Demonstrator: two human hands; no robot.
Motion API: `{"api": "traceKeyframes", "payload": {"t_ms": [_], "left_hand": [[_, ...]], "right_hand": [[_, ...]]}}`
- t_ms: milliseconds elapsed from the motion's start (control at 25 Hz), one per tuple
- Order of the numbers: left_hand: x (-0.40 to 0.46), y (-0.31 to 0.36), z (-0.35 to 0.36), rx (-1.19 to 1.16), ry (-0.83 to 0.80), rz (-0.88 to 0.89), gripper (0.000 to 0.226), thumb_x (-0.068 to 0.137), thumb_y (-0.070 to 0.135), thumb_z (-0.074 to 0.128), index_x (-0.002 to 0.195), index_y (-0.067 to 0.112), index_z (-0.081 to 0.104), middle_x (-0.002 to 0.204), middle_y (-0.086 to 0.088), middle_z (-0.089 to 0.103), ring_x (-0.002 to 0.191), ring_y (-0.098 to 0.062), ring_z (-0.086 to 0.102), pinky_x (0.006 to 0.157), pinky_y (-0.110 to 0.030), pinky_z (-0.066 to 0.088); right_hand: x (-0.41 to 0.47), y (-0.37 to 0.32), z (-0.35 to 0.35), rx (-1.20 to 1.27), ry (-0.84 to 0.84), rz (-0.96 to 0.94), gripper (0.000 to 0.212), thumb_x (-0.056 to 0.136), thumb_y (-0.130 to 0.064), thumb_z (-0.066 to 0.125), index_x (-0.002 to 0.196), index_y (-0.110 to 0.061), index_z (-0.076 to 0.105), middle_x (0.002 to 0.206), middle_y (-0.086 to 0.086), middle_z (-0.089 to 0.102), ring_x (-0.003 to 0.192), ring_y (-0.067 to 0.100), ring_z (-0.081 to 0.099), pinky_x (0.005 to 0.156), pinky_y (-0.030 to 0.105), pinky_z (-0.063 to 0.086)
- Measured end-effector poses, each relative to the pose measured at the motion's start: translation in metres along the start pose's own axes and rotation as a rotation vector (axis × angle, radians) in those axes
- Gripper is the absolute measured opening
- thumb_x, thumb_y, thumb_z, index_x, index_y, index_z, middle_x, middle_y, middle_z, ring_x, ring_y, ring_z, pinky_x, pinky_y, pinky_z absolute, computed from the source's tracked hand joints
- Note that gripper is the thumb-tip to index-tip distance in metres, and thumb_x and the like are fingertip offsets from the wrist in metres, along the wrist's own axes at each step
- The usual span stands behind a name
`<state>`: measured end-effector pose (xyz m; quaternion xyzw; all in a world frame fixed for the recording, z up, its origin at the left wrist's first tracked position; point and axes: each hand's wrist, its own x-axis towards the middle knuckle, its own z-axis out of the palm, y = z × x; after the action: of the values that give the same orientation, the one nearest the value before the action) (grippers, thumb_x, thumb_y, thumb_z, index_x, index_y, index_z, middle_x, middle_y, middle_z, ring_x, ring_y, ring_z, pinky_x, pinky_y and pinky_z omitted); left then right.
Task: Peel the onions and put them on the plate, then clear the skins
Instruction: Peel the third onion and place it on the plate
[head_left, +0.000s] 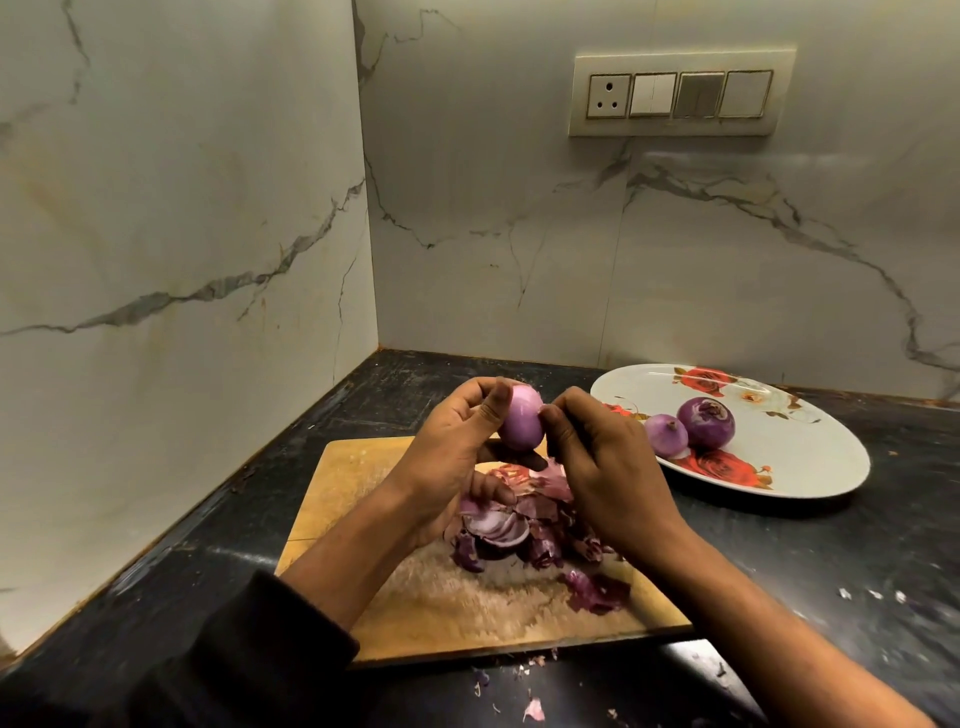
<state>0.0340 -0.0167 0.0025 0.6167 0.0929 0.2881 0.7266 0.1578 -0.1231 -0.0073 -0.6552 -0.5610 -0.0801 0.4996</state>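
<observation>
Head view shows the left hand (457, 441) gripping a nearly bare onion (521, 420) upright above the cutting board (353, 478), right hand (605, 457) pinching at its side, the plate (810, 457) nearer that right hand.

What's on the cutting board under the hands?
A pile of purple onion skins on the cutting board, one loose skin piece nearer. The hands and forearms cover part of it.

Both hands (452, 447) (602, 462) raised, fingers (498, 400) curled.
</observation>
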Motion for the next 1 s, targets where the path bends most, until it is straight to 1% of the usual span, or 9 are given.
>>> {"api": "traceKeyframes", "payload": {"t_ms": [280, 360, 440, 480, 600, 720, 840, 920, 1000], "left_hand": [[0.002, 0.000, -0.003, -0.002, 0.014, 0.030, 0.042, 0.083, 0.045, 0.061, 0.115, 0.018, 0.064, 0.095, -0.007, 0.073, 0.078, -0.028, 0.072, 0.040, -0.026, 0.053], [0.003, -0.001, -0.004, -0.062, 0.009, 0.017, 0.039, 0.086, 0.042, 0.058, 0.116, 0.019, 0.067, 0.102, -0.014, 0.071, 0.081, -0.029, 0.071, 0.043, -0.027, 0.054], [0.004, 0.000, -0.005, -0.154, 0.000, -0.015, 0.038, 0.091, 0.040, 0.054, 0.118, 0.018, 0.069, 0.107, -0.019, 0.070, 0.081, -0.029, 0.069, 0.046, -0.026, 0.055], [0.004, 0.000, -0.006, -0.175, 0.006, -0.024, 0.038, 0.094, 0.039, 0.052, 0.120, 0.017, 0.068, 0.111, -0.021, 0.069, 0.082, -0.029, 0.069, 0.048, -0.026, 0.055], [0.008, -0.001, -0.008, -0.196, 0.070, -0.018, 0.038, 0.101, 0.033, 0.046, 0.127, 0.010, 0.061, 0.126, -0.028, 0.061, 0.088, -0.028, 0.068, 0.056, -0.028, 0.057], [0.009, -0.001, -0.008, -0.221, 0.116, -0.008, 0.033, 0.096, 0.030, 0.054, 0.121, 0.011, 0.063, 0.114, -0.023, 0.065, 0.086, -0.023, 0.069, 0.066, -0.031, 0.060], [0.009, -0.001, -0.010, -0.195, 0.115, 0.022, 0.039, 0.082, 0.027, 0.063, 0.119, 0.016, 0.067, 0.105, -0.006, 0.072, 0.085, -0.018, 0.069, 0.073, -0.031, 0.059], [0.010, -0.001, -0.011, -0.187, 0.116, 0.050, 0.047, 0.077, 0.018, 0.068, 0.123, 0.013, 0.064, 0.106, -0.004, 0.073, 0.088, -0.015, 0.069, 0.077, -0.027, 0.058], [0.011, -0.002, -0.012, -0.170, 0.117, 0.079, 0.054, 0.071, 0.007, 0.071, 0.124, 0.008, 0.061, 0.103, -0.004, 0.075, 0.093, -0.015, 0.070, 0.083, -0.025, 0.058]], "right_hand": [[0.003, -0.006, 0.001, 0.238, -0.030, 0.153, 0.027, 0.102, -0.024, 0.052, 0.081, -0.007, 0.058, 0.069, 0.006, 0.054, 0.063, 0.011, 0.046, 0.056, 0.026, 0.038], [0.004, -0.007, 0.001, 0.437, -0.031, 0.241, 0.033, 0.101, -0.026, 0.051, 0.081, 0.000, 0.056, 0.067, 0.008, 0.049, 0.064, 0.013, 0.044, 0.058, 0.030, 0.038], [0.006, -0.007, -0.003, 0.677, -0.039, 0.324, 0.033, 0.101, -0.025, 0.051, 0.078, -0.002, 0.055, 0.064, 0.004, 0.048, 0.061, 0.013, 0.043, 0.057, 0.029, 0.038], [0.007, -0.006, -0.005, 0.685, -0.053, 0.330, 0.031, 0.101, -0.024, 0.050, 0.079, -0.004, 0.055, 0.064, 0.002, 0.049, 0.060, 0.012, 0.044, 0.057, 0.028, 0.039], [0.004, 0.002, -0.007, 0.256, -0.118, 0.237, 0.022, 0.103, -0.021, 0.047, 0.086, -0.009, 0.054, 0.071, -0.002, 0.054, 0.064, 0.012, 0.047, 0.062, 0.036, 0.042], [0.001, 0.008, -0.005, -0.090, -0.188, 0.100, 0.007, 0.101, -0.016, 0.049, 0.101, -0.020, 0.054, 0.086, -0.009, 0.059, 0.077, 0.006, 0.055, 0.067, 0.028, 0.044], [0.001, 0.006, -0.006, -0.129, -0.146, 0.031, 0.006, 0.097, -0.022, 0.061, 0.098, -0.022, 0.067, 0.079, -0.015, 0.063, 0.073, 0.001, 0.060, 0.062, 0.018, 0.042], [0.001, 0.005, -0.009, -0.102, -0.141, 0.040, 0.013, 0.086, -0.035, 0.074, 0.080, -0.023, 0.072, 0.069, -0.014, 0.066, 0.063, 0.001, 0.061, 0.056, 0.020, 0.046], [-0.001, 0.003, -0.011, -0.142, -0.142, 0.036, 0.026, 0.080, -0.048, 0.075, 0.066, -0.027, 0.065, 0.060, -0.013, 0.061, 0.056, 0.004, 0.056, 0.051, 0.023, 0.042]]}}
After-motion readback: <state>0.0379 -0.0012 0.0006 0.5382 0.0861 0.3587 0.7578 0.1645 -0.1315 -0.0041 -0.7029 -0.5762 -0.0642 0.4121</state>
